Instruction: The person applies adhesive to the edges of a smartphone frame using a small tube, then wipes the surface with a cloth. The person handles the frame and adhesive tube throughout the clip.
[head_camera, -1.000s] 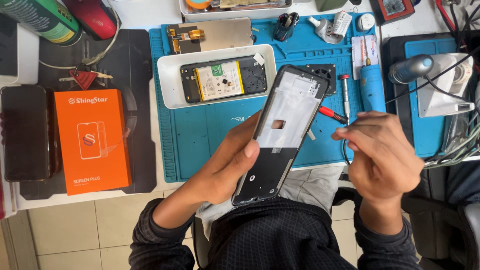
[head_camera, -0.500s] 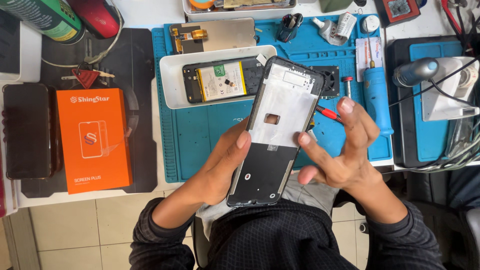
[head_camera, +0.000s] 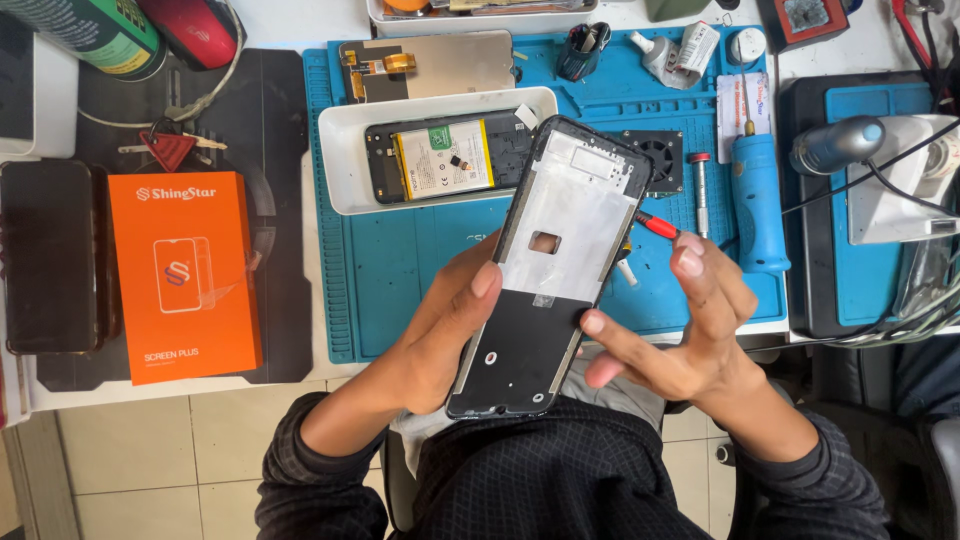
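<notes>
An orange box (head_camera: 186, 275) lies left of the blue mat (head_camera: 400, 260); a white tray (head_camera: 345, 170) holds an opened phone (head_camera: 445, 157).

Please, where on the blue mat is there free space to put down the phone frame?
The left hand holds the phone frame. The blue mat is bare below the white tray, left of the frame. The mat's top edge and right side are crowded: screen panel, small fan, blue electric screwdriver.

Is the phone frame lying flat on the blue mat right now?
No, the phone frame is lifted above the blue mat, gripped by the left hand with the right hand touching its edge.
</notes>
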